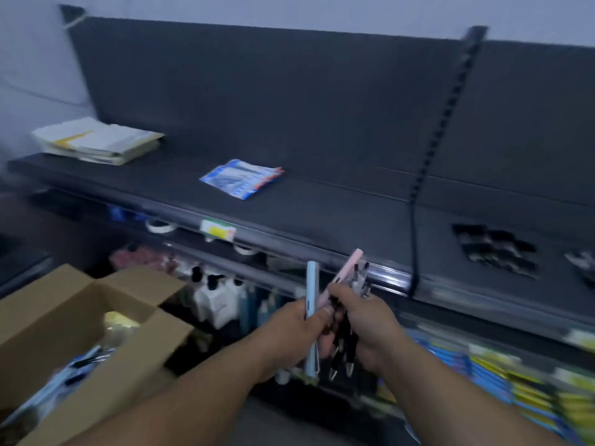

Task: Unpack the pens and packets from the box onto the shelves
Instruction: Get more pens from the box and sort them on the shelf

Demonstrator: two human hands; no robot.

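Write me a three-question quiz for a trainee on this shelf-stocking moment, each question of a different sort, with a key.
1. True or false: the brown cardboard box at lower left has its flaps shut.
2. What lies flat on the dark top shelf, near its middle? A. a blue-and-white flat packet B. a red mug C. a pair of scissors
3. Fill in: the light blue plastic pen is gripped by the ____, while the right hand grips a bunch of black pens.

Key: 1 false, the flaps stand open; 2 A; 3 left hand.
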